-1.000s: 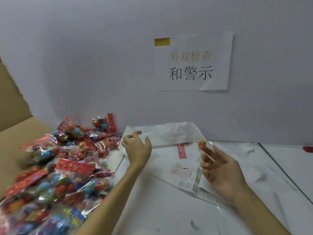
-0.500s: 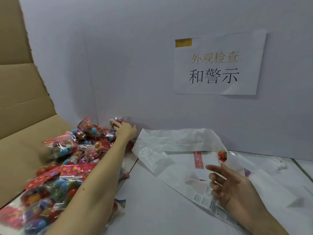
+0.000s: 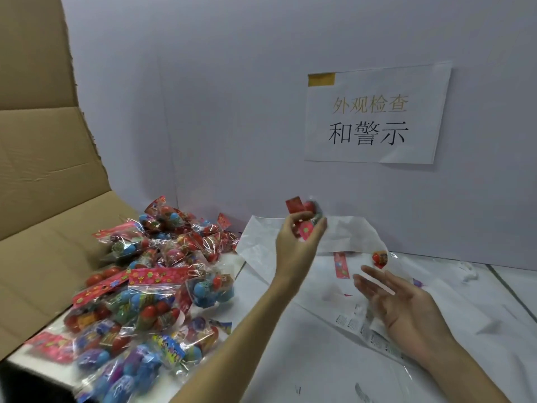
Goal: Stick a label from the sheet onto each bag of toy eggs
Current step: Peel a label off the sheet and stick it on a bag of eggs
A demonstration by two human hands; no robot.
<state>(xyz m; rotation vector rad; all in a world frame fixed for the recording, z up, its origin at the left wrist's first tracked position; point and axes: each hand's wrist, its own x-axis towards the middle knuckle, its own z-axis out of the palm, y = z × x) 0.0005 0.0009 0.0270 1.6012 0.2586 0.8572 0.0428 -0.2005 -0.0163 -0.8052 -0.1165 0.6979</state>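
Note:
My left hand is raised over the middle of the table and grips a clear bag of toy eggs with a red header. A pile of several such bags lies on the left. The label sheet, white with small printed labels, lies under my right hand, whose relaxed fingers hover above it, holding nothing. Another bag with a red egg lies beyond the right hand on white backing paper.
A brown cardboard flap stands behind and under the pile on the left. A white wall with a printed paper sign closes the back. The white table stretches toward me, with a crumpled scrap at far right.
My left hand reached into the back of the pile, took a bag and has lifted it toward the centre. The right hand stayed over the label sheet. The camera view shifted left.

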